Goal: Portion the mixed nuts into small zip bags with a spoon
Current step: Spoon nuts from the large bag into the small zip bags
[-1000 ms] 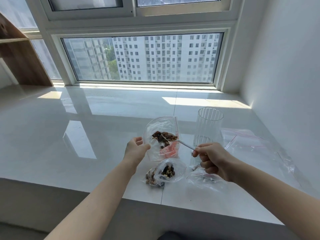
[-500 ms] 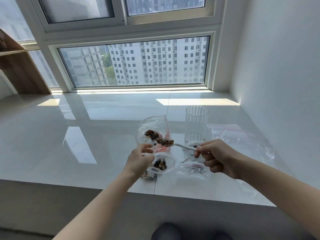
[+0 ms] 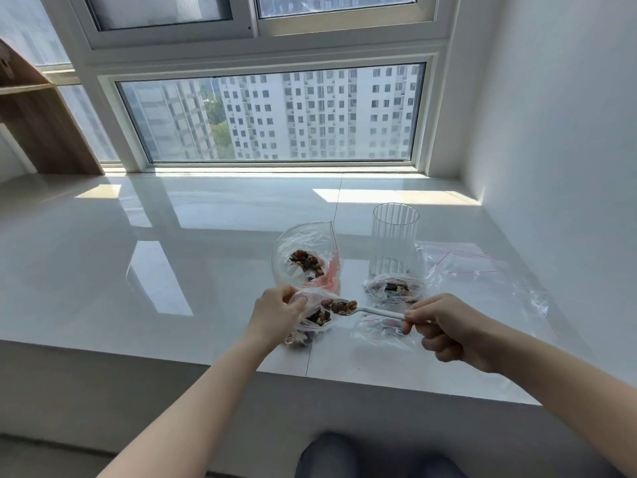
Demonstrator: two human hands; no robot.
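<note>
Two hands work near the front edge of the glossy white ledge (image 3: 103, 270). Furthest left, the left hand (image 3: 275, 317) pinches the rim of a small zip bag (image 3: 315, 313), holding its mouth open; some nuts already lie inside. Behind it stands the larger supply bag (image 3: 305, 257) of mixed nuts (image 3: 306, 263), propped open. Next comes the white spoon (image 3: 365, 310), its bowl heaped with nuts at the small bag's mouth. Rightward, the right hand (image 3: 448, 327) grips the handle's end, with a ribbed glass (image 3: 394, 241) and more zip bags (image 3: 482, 281) behind. That film looks thin, limp and slippery, so it is best held at the stiffer zip rim; the loose nuts probably roll off easily.
</note>
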